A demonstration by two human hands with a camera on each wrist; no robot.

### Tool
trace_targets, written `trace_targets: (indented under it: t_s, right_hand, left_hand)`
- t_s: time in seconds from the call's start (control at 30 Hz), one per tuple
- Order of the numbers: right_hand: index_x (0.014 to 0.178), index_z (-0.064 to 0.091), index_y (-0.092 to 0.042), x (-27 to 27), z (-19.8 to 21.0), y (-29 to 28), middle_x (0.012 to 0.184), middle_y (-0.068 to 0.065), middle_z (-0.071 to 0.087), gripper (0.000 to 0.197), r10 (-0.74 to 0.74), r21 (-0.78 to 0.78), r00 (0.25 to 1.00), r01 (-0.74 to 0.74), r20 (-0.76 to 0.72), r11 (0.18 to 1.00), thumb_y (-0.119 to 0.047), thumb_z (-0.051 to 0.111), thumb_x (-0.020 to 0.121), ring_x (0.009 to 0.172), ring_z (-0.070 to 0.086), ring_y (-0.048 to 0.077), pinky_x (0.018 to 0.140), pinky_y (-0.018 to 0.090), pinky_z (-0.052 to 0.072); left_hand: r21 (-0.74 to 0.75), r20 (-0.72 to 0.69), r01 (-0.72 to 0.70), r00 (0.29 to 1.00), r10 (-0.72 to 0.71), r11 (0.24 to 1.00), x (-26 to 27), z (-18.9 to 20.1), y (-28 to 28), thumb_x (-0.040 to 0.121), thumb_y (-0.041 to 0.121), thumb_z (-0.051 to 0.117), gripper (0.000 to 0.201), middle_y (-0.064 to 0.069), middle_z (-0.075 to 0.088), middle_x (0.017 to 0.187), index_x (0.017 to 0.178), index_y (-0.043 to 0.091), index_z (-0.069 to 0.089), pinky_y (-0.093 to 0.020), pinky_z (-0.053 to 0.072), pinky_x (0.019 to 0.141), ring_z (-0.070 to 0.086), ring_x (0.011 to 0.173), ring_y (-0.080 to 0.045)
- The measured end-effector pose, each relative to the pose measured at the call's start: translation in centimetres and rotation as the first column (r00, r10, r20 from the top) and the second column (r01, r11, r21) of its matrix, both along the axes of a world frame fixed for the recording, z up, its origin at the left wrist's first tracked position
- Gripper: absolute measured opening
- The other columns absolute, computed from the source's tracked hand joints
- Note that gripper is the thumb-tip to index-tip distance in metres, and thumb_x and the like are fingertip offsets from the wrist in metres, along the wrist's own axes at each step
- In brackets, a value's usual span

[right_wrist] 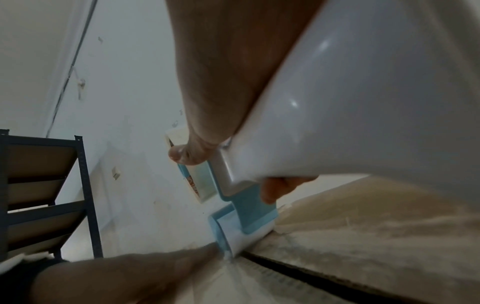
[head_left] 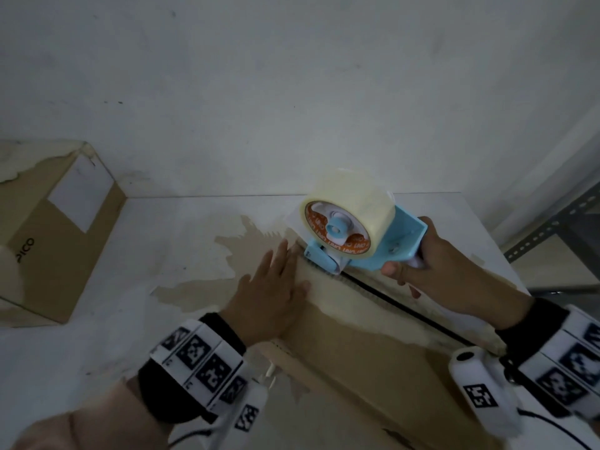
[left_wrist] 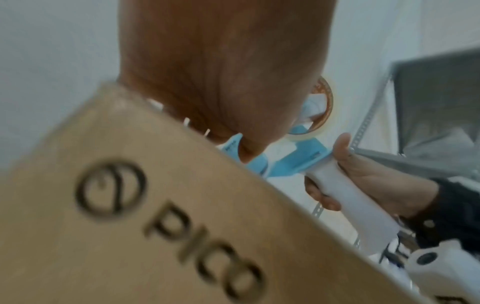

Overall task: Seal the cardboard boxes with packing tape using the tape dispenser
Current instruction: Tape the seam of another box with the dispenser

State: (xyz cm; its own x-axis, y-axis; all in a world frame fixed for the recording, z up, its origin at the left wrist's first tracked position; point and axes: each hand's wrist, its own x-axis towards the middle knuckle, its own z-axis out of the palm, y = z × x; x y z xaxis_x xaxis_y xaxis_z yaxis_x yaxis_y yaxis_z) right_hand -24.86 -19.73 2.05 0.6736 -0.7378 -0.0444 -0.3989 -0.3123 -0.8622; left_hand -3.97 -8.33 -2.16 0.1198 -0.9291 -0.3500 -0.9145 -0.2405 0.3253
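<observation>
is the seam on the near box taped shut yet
Not yet. A dark open gap runs along the box behind the dispenser.

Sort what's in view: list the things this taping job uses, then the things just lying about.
In use:
- tape dispenser, gripped by the right hand
- near box, its seam still open, held flat by the left hand

Lying about:
- second box, off to the left
- metal shelf, at right

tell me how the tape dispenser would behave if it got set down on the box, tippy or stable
Probably top-heavy: the big tape roll rides high on the tape dispenser, above its narrow front end. The round roll might let it rock sideways. The right hand grips its smooth white handle, possibly slippery.
</observation>
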Motion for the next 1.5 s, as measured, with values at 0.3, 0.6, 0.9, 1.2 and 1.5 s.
trace_targets:
  t_s: [0.3,0.6,0.9,1.2,1.5]
  right_hand:
    - [0.099,0.035,-0.022,1.4,0.7,-0.2,0.084,-0.011,0.051,0.051,0.036,-0.005,0.999,-0.036,0.025,0.999,-0.045,0.064,0.064,0.054,0.053,-0.016,0.046,0.006,0.040]
    - [0.116,0.031,-0.016,5.7,0.5,-0.8,0.083,-0.012,0.052,0.073,-0.040,-0.042,0.999,0.039,-0.019,0.998,-0.056,0.066,0.067,0.067,0.053,0.003,0.054,0.021,0.040]
    - [0.112,0.029,-0.019,4.7,0.1,0.7,0.079,-0.008,0.051,0.064,-0.130,-0.027,0.991,0.129,-0.040,0.991,-0.049,0.069,0.071,0.065,0.051,0.007,0.056,0.027,0.041]
    - [0.117,0.029,-0.015,4.7,-0.2,1.4,0.080,-0.009,0.050,0.072,-0.160,-0.036,0.986,0.159,-0.039,0.987,-0.048,0.071,0.069,0.064,0.048,0.005,0.055,0.025,0.039]
    - [0.110,0.030,-0.016,0.2,0.3,4.3,0.080,-0.009,0.051,0.074,-0.201,-0.027,0.979,0.201,-0.034,0.979,-0.055,0.066,0.059,0.062,0.049,0.003,0.053,0.023,0.040]
  left_hand:
    - [-0.161,0.095,-0.092,0.990,0.108,0.983,0.4,-1.0,0.1,0.098,0.044,0.010,0.055,0.009,-0.006,0.157,0.148,0.028,-0.006,-0.036,0.041,0.101,0.011,0.144,-0.012]
    - [-0.039,0.289,-0.184,0.939,0.187,0.982,4.4,0.2,-3.1,0.099,0.042,0.008,0.053,0.008,0.000,0.158,0.148,0.026,-0.002,-0.044,0.029,0.109,0.019,0.143,-0.017]
    - [-0.134,0.262,-0.162,0.946,0.193,0.978,2.6,0.1,-3.0,0.100,0.032,0.017,0.052,0.005,0.003,0.158,0.149,0.022,0.004,-0.043,0.027,0.110,0.008,0.145,-0.018]
    - [-0.202,0.191,-0.113,0.970,0.152,0.973,2.4,-1.2,-3.2,0.099,0.026,0.018,0.051,0.011,0.002,0.157,0.149,0.025,0.006,-0.036,0.024,0.111,0.009,0.144,-0.011]
    - [-0.193,0.135,-0.143,0.976,0.171,0.971,2.7,-1.5,-3.5,0.099,0.026,0.019,0.051,0.015,0.004,0.157,0.148,0.032,0.007,-0.037,0.029,0.107,0.024,0.139,-0.018]
